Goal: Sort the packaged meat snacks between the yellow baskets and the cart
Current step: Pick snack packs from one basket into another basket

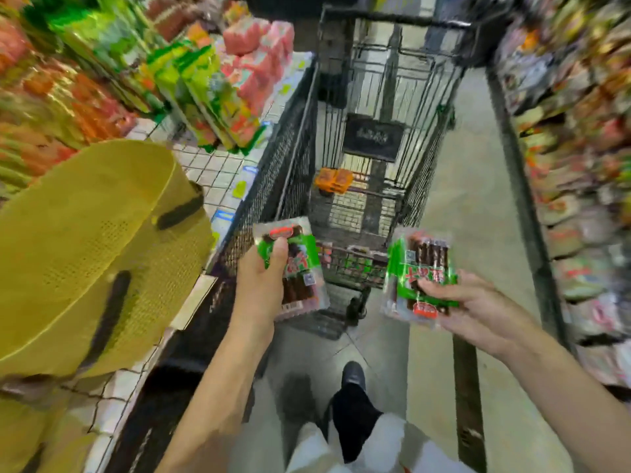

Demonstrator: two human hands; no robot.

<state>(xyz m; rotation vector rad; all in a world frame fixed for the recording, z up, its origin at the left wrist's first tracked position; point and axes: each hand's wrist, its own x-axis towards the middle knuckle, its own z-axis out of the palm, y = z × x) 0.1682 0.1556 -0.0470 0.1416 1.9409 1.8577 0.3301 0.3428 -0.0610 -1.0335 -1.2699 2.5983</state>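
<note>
Packaged meat snacks sit in both hands in the head view, one packet in each. The left hand clamps the left packet: its thumb curls across the green label near the upper corner, the other fingers are hidden behind, and the rest of the packet runs on below the thumb. The right hand pinches the right packet, thumb pressed on the lower part of the label and fingers curled under the back; most of this packet stands above the thumb, tilted. The two packets are well apart, with the near end of the cart just beyond the fingertips and between them. More green-labelled packs lie in that near end, past both thumbs. An orange packet rests farther off inside the cart, well beyond the fingers. A yellow basket lies tilted on the wire shelf, out to the side of the left fingers and not touching them
</note>
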